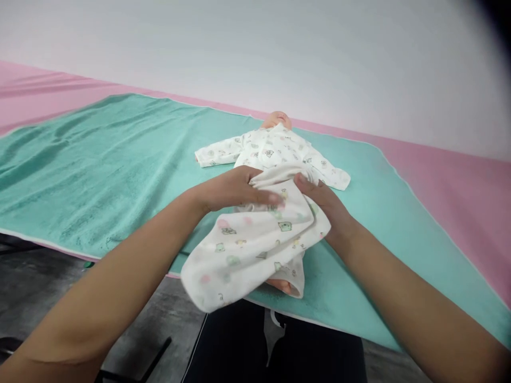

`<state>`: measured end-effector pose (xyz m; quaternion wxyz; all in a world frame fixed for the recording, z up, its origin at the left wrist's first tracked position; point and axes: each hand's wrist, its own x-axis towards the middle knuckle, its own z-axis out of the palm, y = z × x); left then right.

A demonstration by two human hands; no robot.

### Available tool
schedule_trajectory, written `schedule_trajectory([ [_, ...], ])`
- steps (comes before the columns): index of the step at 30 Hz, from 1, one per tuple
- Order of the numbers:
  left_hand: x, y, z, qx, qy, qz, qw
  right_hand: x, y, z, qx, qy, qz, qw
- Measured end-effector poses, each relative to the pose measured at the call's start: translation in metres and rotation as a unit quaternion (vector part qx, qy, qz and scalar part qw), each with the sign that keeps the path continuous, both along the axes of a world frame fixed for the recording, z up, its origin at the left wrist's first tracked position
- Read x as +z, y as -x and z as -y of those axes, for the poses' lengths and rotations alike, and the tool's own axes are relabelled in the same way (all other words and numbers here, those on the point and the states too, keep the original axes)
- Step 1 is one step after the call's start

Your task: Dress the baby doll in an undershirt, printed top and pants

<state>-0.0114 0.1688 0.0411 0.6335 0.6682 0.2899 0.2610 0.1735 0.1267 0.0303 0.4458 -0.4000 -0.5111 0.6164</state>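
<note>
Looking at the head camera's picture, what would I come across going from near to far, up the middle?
The held printed cloth → the doll's printed top → the doll's head → the pale wall.

A white wall (255,53) and cloth-covered table (120,170) suggest a plain room.

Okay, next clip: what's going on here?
A person's left hand and right hand hold the gathered end of a printed white cloth over the lower body of a doll. The doll lies on a green blanket, arms out to the sides, wearing a similarly printed shirt.
</note>
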Motion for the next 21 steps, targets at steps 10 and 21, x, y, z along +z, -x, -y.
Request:
schedule_trajectory([
  [10, -0.009, -0.013, 0.003, 0.109, 0.072, 0.149, 0.98, 0.008, 0.006, 0.006, 0.149, -0.031, 0.053, 0.987],
  [21, -0.009, 0.003, -0.006, -0.039, 0.104, 0.087, 0.99, -0.005, -0.005, 0.0, 0.103, 0.008, -0.087, 0.991],
])
